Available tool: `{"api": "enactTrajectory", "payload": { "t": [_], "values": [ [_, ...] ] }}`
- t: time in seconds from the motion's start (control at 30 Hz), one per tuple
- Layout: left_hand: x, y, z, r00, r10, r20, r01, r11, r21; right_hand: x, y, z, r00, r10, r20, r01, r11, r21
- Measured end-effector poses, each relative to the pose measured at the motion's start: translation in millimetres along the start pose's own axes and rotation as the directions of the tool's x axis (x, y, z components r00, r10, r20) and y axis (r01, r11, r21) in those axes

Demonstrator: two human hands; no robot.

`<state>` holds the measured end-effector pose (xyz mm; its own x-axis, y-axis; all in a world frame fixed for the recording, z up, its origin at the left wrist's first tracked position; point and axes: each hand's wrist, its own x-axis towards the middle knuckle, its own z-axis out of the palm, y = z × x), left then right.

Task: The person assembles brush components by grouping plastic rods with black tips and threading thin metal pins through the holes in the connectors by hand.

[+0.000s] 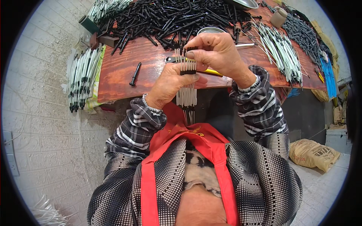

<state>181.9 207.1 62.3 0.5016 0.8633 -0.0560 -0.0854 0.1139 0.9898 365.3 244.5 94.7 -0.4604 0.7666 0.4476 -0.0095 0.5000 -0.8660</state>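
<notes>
My left hand (pixel 166 83) is closed around a row of thin white plastic strips (pixel 186 97) with black bands, held upright over the table's front edge. Their lower ends hang down in front of my red apron. My right hand (pixel 222 54) pinches at the black tips on top of the row, thumb and forefinger together; the exact piece between them is partly hidden. Beneath my hands a tool with a yellow handle (pixel 214 72) and a dark end lies on the table. One black plastic rod (pixel 135 74) with a wider end rests left of my left hand.
A large heap of black rods (pixel 162 17) covers the back of the red-brown wooden table (pixel 117 84). Bundles of white strips lie at the left edge (pixel 81 79) and right (pixel 281 52). Blue strips (pixel 329 77) hang at the far right. A sack (pixel 313 154) sits on the floor.
</notes>
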Motion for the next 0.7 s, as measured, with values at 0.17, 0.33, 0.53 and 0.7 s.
{"api": "enactTrajectory", "payload": {
  "t": [0.17,0.33,0.53,0.7],
  "values": [
    [-1,6,5,1.000,-0.015,0.000,0.015,1.000,-0.018,1,2,-3,1.000,-0.022,-0.012,0.022,1.000,0.000],
    [-4,6,6,1.000,-0.011,0.002,0.011,1.000,-0.008,2,-7,-5,0.998,-0.029,0.060,0.031,0.999,-0.042],
    [-1,12,9,1.000,0.014,0.018,-0.015,0.994,0.104,3,0,-9,0.956,-0.287,0.059,0.292,0.916,-0.273],
    [10,5,10,0.999,0.019,0.025,-0.020,0.999,0.045,6,10,-14,0.946,-0.320,0.047,0.319,0.900,-0.298]
  ]
}}
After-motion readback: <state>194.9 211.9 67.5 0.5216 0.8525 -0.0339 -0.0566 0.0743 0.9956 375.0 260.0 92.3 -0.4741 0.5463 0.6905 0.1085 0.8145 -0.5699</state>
